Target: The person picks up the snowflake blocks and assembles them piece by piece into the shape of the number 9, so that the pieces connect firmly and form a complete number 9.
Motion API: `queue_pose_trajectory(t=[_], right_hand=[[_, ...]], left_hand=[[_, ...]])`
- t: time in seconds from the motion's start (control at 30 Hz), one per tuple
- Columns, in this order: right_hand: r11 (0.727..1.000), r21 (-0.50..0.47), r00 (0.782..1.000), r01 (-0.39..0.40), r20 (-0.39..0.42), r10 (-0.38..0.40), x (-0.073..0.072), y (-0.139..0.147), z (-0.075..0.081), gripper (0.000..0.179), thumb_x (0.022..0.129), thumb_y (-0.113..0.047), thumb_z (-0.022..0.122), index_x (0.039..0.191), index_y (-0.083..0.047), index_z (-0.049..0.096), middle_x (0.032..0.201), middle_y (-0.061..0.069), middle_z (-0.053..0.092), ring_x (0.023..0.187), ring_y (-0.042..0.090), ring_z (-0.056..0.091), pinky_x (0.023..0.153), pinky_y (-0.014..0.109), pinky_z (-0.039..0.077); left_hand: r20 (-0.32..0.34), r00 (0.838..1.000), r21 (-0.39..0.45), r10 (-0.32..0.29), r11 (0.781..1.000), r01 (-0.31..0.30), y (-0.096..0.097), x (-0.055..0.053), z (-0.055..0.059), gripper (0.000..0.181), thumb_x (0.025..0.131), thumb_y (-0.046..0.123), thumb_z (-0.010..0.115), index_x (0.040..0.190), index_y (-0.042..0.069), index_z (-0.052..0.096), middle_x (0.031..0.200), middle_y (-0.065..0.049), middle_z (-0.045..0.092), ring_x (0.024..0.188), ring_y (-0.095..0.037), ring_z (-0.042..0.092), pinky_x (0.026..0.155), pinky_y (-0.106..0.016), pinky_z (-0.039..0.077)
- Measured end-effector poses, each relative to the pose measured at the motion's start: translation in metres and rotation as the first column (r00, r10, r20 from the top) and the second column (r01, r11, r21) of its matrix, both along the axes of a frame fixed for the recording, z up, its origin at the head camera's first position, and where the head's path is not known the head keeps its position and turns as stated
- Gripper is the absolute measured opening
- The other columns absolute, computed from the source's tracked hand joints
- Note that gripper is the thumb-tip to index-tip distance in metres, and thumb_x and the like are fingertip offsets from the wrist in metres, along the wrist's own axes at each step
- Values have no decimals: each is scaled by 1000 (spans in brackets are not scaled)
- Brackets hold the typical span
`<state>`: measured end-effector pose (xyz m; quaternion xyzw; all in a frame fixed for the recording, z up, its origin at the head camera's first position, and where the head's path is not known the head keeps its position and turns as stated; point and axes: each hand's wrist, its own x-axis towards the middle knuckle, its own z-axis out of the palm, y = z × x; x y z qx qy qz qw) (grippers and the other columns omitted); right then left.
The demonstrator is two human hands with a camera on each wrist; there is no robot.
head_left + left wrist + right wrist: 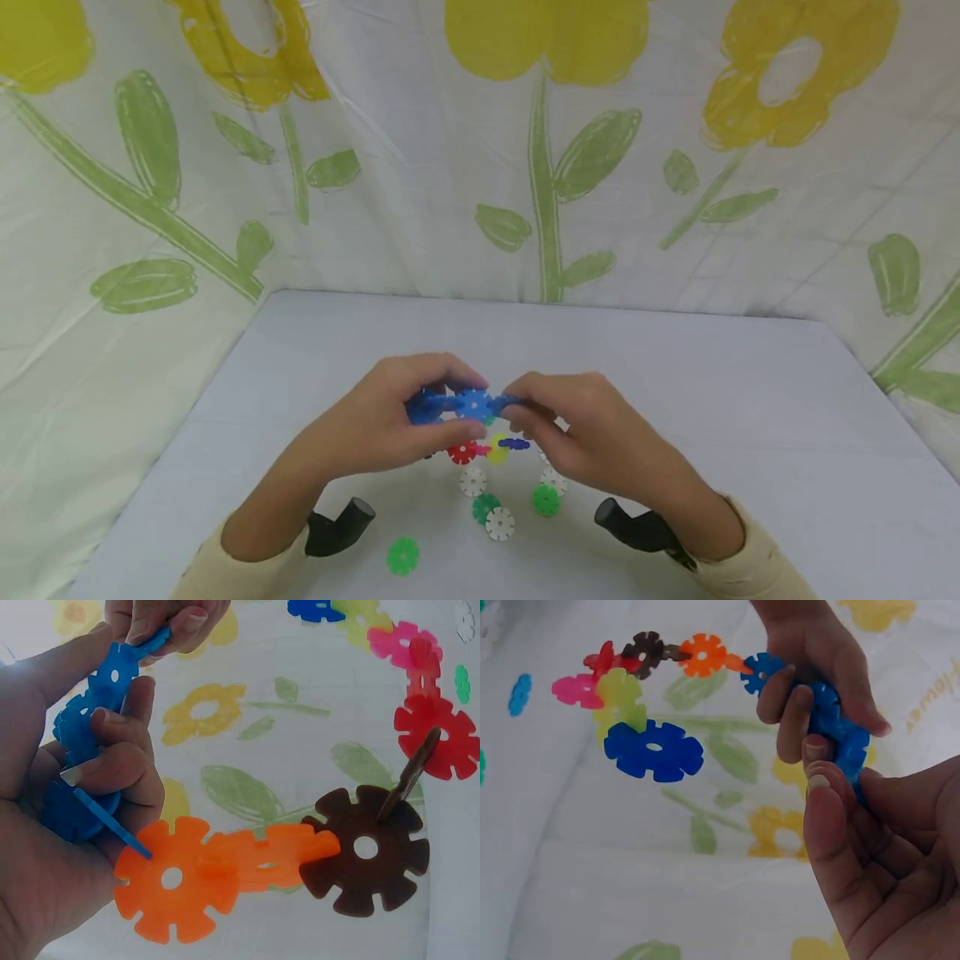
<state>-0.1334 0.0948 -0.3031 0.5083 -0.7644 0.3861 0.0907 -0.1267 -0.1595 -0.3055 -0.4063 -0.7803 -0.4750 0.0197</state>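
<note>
My left hand [375, 417] grips a run of linked blue notched discs [76, 731] in its curled fingers. One blue disc [465, 410] faces up between the two hands. From the right, my right hand [581, 421] pinches the blue disc at the chain's end [859, 784] between thumb and fingers, which partly cover it. Beyond my left hand the chain hangs on in a curve: orange discs [146, 900], brown discs [337, 866], red discs [416, 742], a pink disc [568, 691], yellow discs [615, 690] and a dark blue disc [630, 757] at its free end.
Below the hands, loose discs lie on the pale table [315, 333]: several white ones [491, 533], a bright green one [403, 567] nearest me and another green one [546, 507]. Black curved pieces [337, 533] stick out at both wrists. A flower-printed cloth [420, 192] hangs behind.
</note>
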Motion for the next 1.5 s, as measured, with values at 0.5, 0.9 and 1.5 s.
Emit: queue_pose_trajectory(t=[0.5, 0.9, 1.5], right_hand=[[995, -64, 989, 70, -125, -78, 7, -11, -9, 12, 90, 4, 70, 99, -3, 65, 76, -1, 67, 61, 3, 59, 64, 14, 53], [994, -102, 998, -39, -52, 34, -11, -22, -23, 10, 94, -2, 68, 103, -4, 66, 89, 0, 69, 74, 5, 63, 69, 17, 55], [805, 593, 982, -10, 158, -104, -78, -63, -86, 18, 95, -15, 72, 112, -11, 72, 96, -5, 68, 88, 9, 60, 81, 20, 51]], left_hand=[[-10, 999, -2, -49, 999, 49, 5, 0, -7, 27, 91, 9, 74, 114, 8, 59, 93, 3, 69, 74, -9, 62, 68, -30, 57], [-122, 990, -145, 75, 985, -93, -4, 0, 3, 28, 89, 31, 79, 109, 20, 63, 88, 14, 62, 70, -5, 57, 61, -25, 53], [-278, 953, -103, 120, 983, -154, -27, 2, 15, 18, 87, 7, 76, 98, 18, 67, 89, 14, 62, 70, -3, 56, 58, -20, 51]])
